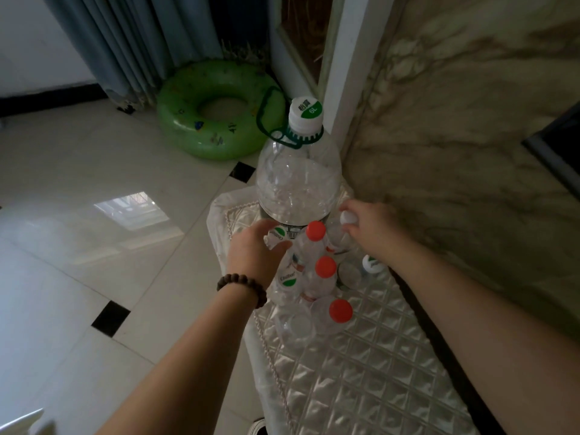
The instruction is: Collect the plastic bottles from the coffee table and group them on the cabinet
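Note:
A big clear 6L bottle (298,180) with a white cap and green handle stands at the far end of the cabinet top (361,365), which has a quilted silver cover. In front of it clusters a group of small clear bottles: three with red caps (315,230) (325,267) (340,311) and some with green-and-white labels. My left hand (254,252) grips a green-labelled small bottle (277,237) at the group's left side. My right hand (370,227) holds the neck of a white-capped bottle (348,218) to the right of the big bottle. Another white-and-green cap (372,264) shows below my right wrist.
A marble wall (455,120) runs along the cabinet's right side. A green inflatable swim ring (216,111) lies on the tiled floor (94,246) by blue-grey curtains (125,42). A dark screen edge (558,146) shows at the right.

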`<control>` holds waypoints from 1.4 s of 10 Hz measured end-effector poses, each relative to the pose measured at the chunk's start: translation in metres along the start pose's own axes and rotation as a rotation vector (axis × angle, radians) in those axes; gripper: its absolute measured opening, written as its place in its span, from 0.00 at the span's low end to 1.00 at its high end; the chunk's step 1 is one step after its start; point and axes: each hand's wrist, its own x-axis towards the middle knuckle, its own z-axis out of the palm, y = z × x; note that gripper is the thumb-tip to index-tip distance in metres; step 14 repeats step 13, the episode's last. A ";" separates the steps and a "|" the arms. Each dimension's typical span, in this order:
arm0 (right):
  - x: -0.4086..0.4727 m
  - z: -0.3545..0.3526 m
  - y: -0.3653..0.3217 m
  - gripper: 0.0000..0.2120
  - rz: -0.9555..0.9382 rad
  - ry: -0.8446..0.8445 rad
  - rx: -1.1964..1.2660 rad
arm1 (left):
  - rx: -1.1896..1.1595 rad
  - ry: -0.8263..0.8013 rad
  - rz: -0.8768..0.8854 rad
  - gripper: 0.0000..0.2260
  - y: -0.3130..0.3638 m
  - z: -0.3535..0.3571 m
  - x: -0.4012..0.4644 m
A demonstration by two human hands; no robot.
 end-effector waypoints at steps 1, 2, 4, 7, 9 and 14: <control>0.004 0.001 0.000 0.13 -0.025 0.019 -0.006 | -0.016 0.020 0.015 0.16 -0.001 0.002 0.001; 0.005 0.003 0.001 0.13 -0.041 0.022 0.010 | -0.014 0.025 0.032 0.18 -0.003 0.002 0.000; 0.000 -0.002 -0.001 0.18 -0.056 0.010 0.011 | -0.030 0.006 0.036 0.18 -0.003 0.001 -0.004; -0.007 0.008 -0.044 0.16 -0.213 -0.087 -0.033 | -0.029 -0.023 -0.001 0.19 0.000 -0.004 -0.009; -0.006 0.009 -0.045 0.17 -0.188 -0.069 0.031 | -0.017 -0.036 0.002 0.20 0.000 -0.007 -0.011; -0.067 -0.010 -0.021 0.28 -0.236 0.098 -0.005 | 0.173 -0.033 0.133 0.29 0.021 -0.029 -0.045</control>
